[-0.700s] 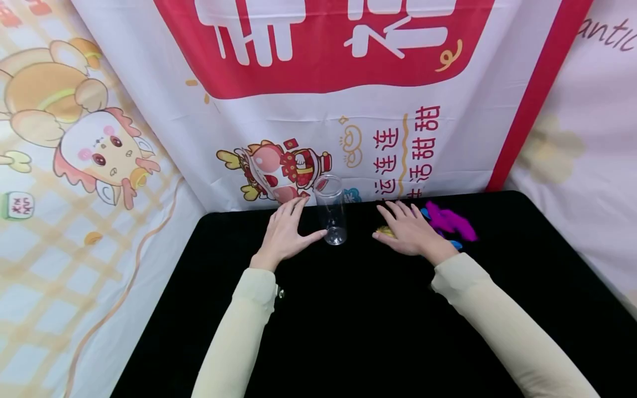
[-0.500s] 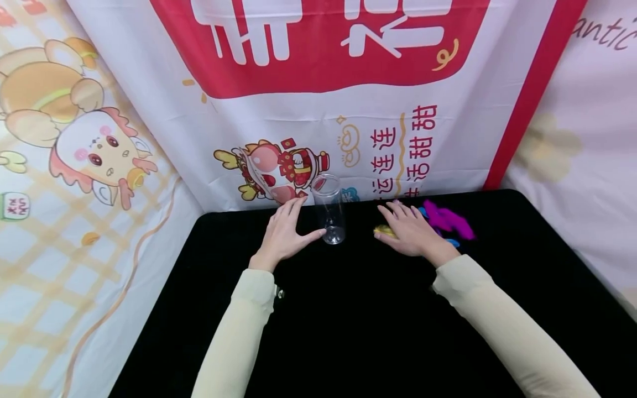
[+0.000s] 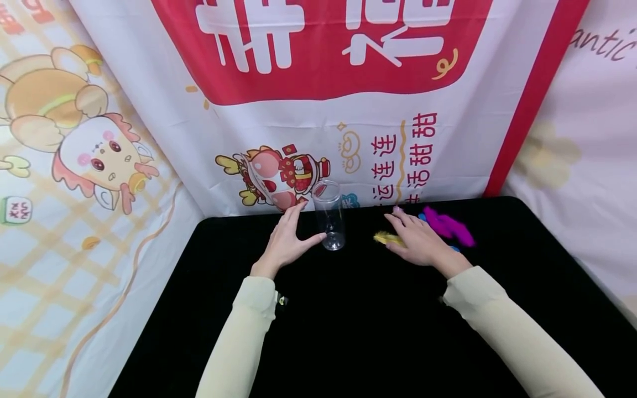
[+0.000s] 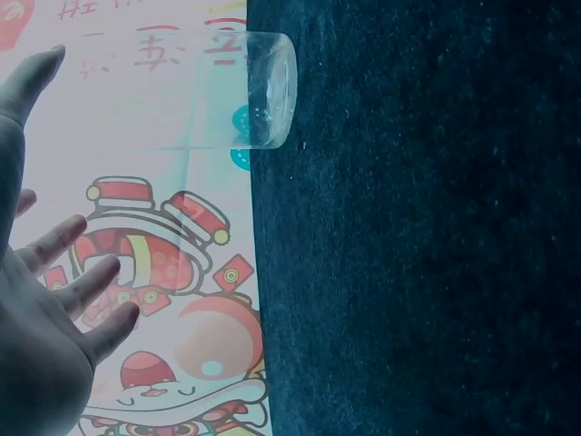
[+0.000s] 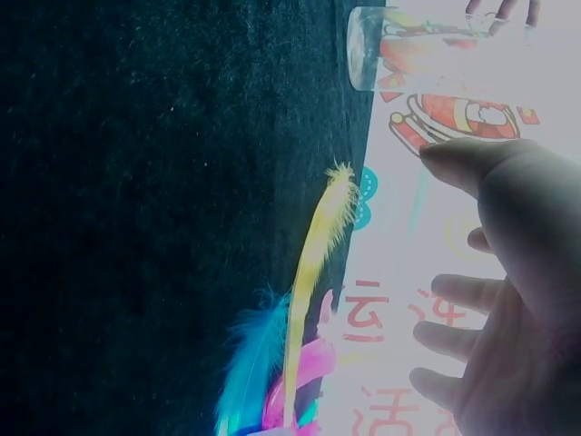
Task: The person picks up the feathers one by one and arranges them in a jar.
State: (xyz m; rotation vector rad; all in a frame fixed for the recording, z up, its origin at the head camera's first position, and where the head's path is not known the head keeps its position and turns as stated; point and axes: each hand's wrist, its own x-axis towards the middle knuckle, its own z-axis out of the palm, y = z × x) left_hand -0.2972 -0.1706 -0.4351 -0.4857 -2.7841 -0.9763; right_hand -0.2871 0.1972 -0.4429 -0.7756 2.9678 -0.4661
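A clear plastic cylinder (image 3: 329, 216) stands upright near the back edge of the black table. My left hand (image 3: 287, 239) is spread beside its left side, thumb towards the cylinder; the left wrist view shows a gap between that hand (image 4: 54, 313) and the cylinder (image 4: 272, 91). Over a small pile of feathers hovers my right hand (image 3: 420, 240), fingers extended and apart, holding nothing. A yellow feather (image 5: 313, 254) pokes out past its thumb side. Blue feathers (image 5: 256, 350) and a pink one (image 5: 313, 361) lie beside it, and a purple feather (image 3: 448, 225) lies further right.
A printed white and red cloth (image 3: 278, 121) hangs directly behind the table (image 3: 358, 320). Patterned cloths close in the left side (image 3: 124, 232) and the right side (image 3: 572, 237).
My right hand has shifted slightly right and towards me, so more of the yellow feather shows. The left hand and the cylinder keep their places; the head view tilts a little.
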